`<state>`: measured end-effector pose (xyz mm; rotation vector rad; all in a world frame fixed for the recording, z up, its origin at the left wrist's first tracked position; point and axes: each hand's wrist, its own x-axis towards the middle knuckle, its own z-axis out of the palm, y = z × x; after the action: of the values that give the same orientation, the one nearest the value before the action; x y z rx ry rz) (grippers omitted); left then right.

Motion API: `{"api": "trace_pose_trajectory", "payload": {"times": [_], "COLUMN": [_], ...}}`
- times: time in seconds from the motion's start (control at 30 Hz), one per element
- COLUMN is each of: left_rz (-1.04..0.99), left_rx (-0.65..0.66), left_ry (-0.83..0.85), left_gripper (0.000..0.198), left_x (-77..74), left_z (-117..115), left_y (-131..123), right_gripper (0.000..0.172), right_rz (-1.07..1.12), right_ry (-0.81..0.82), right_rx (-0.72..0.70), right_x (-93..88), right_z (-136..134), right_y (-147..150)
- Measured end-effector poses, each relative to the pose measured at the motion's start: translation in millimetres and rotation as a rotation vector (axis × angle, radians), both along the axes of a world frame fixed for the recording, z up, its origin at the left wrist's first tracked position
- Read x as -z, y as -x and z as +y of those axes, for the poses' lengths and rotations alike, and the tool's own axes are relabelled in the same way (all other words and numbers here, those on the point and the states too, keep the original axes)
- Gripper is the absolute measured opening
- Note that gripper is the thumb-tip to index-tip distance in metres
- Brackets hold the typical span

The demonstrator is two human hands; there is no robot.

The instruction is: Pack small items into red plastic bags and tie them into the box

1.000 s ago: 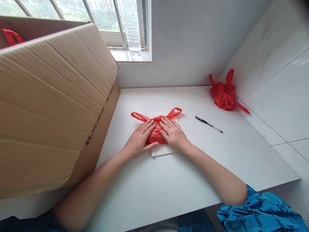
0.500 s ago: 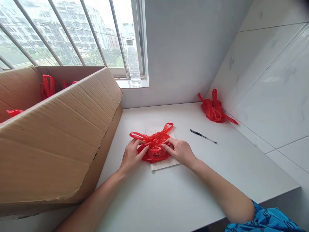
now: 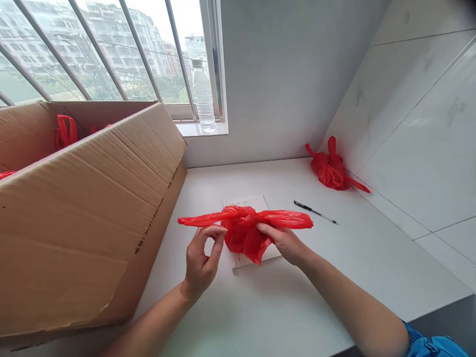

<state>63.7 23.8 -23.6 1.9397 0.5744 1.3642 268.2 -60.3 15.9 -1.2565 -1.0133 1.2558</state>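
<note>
A tied red plastic bag (image 3: 245, 235) is held a little above a white paper pad (image 3: 256, 201). Its two handles stretch out sideways from the knot, one to the left and one to the right. My right hand (image 3: 286, 240) grips the bag's right side, thumb on top and the other fingers hidden beneath. At the left edge of the bag, my left hand (image 3: 204, 253) is curled into a pinch, thumb and forefinger meeting against the plastic. What the bag contains cannot be seen.
A black-capped pen (image 3: 315, 212) lies right of the pad on the white table (image 3: 223, 317). Another red plastic bag (image 3: 330, 168) rests in the far right corner. On the left stands a large cardboard box (image 3: 92, 213) with red bags inside. A water bottle (image 3: 204, 99) stands on the windowsill.
The bag has been lifted and turned, so its handles now spread sideways and the dark writing on it no longer shows. Both hands have shifted with it, and more of the pad's top shows.
</note>
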Motion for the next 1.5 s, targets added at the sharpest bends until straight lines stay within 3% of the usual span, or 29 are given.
{"api": "trace_pose_trajectory", "payload": {"times": [0.07,0.1,0.2,0.27,0.4,0.53,0.63,0.7,0.8,0.9,1.03,1.13,1.2,1.27,1.3,1.37,1.5], "left_rz": [0.015,0.036,0.136,0.219,0.243,0.170,0.173,0.136,0.054,0.021,-0.095,-0.128,-0.016,0.243,0.398,0.656,0.833], "left_rx": [-0.148,-0.140,0.079,0.167,0.103,0.107,0.123,0.123,0.144,0.144,-0.077,-0.241,-0.162,0.005,0.065,0.094,0.011], "left_ry": [0.146,0.218,0.403,0.509,0.614,0.645,0.672,0.690,0.716,0.739,0.541,0.150,-0.237,-0.528,-0.580,-0.530,-0.418], "left_gripper": [0.022,0.034,0.067,0.060,0.030,0.032,0.037,0.040,0.050,0.056,0.036,0.024,0.022,0.027,0.032,0.042,0.053], "left_x": [3.9,4.3,1.1,-2.3,-6.0,-5.6,-4.7,-3.5,-0.4,4.3,6.2,0.2,-4.5,-5.8,-4.4,2.4,19.8], "left_z": [15,19,22,20,20,25,26,27,32,38,39,26,16,9,9,13,29], "left_y": [1,0,-2,-3,-2,-1,0,1,2,2,6,10,9,3,-1,-10,-15], "right_gripper": [0.023,0.022,0.021,0.025,0.034,0.049,0.035,0.025,0.029,0.035,0.032,0.022,0.021,0.025,0.031,0.046,0.066], "right_rz": [0.046,0.065,0.087,0.040,-0.315,-0.657,-0.783,-0.688,-0.414,-0.354,-0.622,-0.866,-0.985,-1.072,-1.112,-1.174,-1.212], "right_ry": [0.015,0.017,0.014,0.004,-0.053,-0.025,-0.036,-0.042,-0.025,-0.008,-0.116,-0.363,-0.467,-0.461,-0.425,-0.322,-0.175], "right_rx": [0.057,0.063,0.030,0.007,0.143,0.166,0.109,0.107,0.112,0.110,0.355,0.467,0.350,0.193,0.137,0.073,-0.027], "right_x": [4.3,5.8,8.3,8.8,6.7,3.0,6.1,10.8,16.7,14.9,1.4,-6.0,-4.8,2.0,7.0,18.4,34.5], "right_z": [4,6,10,13,13,8,7,9,14,16,8,2,1,3,5,9,14], "right_y": [-8,-10,-12,-12,-17,-20,-19,-21,-32,-44,-43,-30,-21,-15,-15,-16,-22]}}
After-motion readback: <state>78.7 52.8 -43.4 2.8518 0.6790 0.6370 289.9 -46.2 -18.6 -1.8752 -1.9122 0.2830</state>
